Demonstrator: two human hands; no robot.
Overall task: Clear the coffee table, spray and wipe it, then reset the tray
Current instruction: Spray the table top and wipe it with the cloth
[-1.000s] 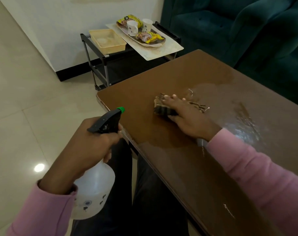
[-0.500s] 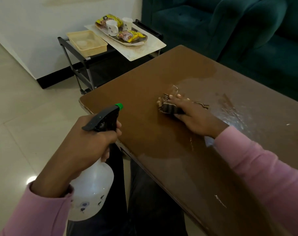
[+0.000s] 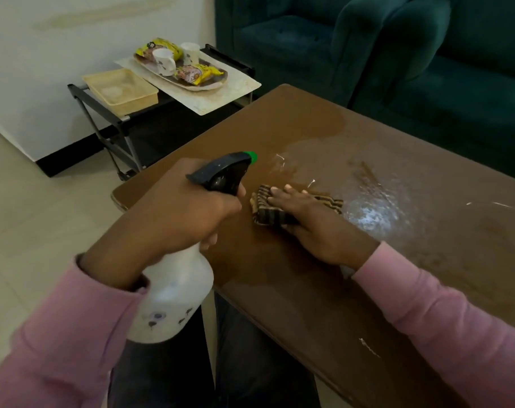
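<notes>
Two bare hands at work in the head view. Left hand (image 3: 185, 213) clenched round the neck of a white plastic spray bottle (image 3: 173, 298) with black trigger head and green nozzle, held over the near edge of the glossy brown wooden surface (image 3: 294, 290). Right hand (image 3: 312, 228) pressed flat, fingers (image 3: 285, 192) extended, on a striped brown cloth (image 3: 268, 212) lying on that surface beside a wet sheen. Oval tray (image 3: 212, 83) with two white mugs and yellow snack packets well apart, on a black side cart (image 3: 103, 113) near a teal sofa (image 3: 368, 54).
</notes>
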